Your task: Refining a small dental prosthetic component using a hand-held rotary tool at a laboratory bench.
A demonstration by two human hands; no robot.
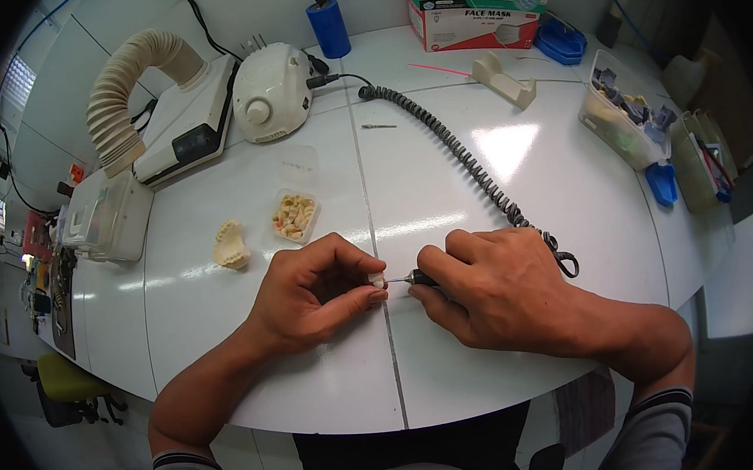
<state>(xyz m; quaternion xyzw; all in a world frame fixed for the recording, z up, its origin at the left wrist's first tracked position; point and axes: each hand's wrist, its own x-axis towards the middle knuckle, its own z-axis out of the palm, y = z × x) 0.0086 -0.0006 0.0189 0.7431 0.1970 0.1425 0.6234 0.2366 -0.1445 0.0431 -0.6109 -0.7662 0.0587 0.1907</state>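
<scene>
The line I steer by runs straight from hand to hand. My left grip [311,291] is pinched nearly shut, thumb and fingertips on a small whitish piece [377,279] at its right-hand end. My right grip [500,288] is curled around a slim black drill [422,278], whose thin metal shank [396,280] points left, directly at the piece. The shank's long axis runs almost level across my view; the piece is too small for me to read its own axis. Whether the tip touches it or stops just short, I cannot tell. The left grip has the piece; the right is just beside it, so I judge that small gap to be what matters.

For room, bare desk [600,230] lies on the body side of both grips, down to its curved front edge. Beyond the left grip, near it, sits a clear box [314,223] of small tooth-like pieces, with a plaster tooth model [231,246] farther left. Beyond the right grip a coiled cord [457,148] comes close, looping at its right, so I count that side as the tighter one.
</scene>
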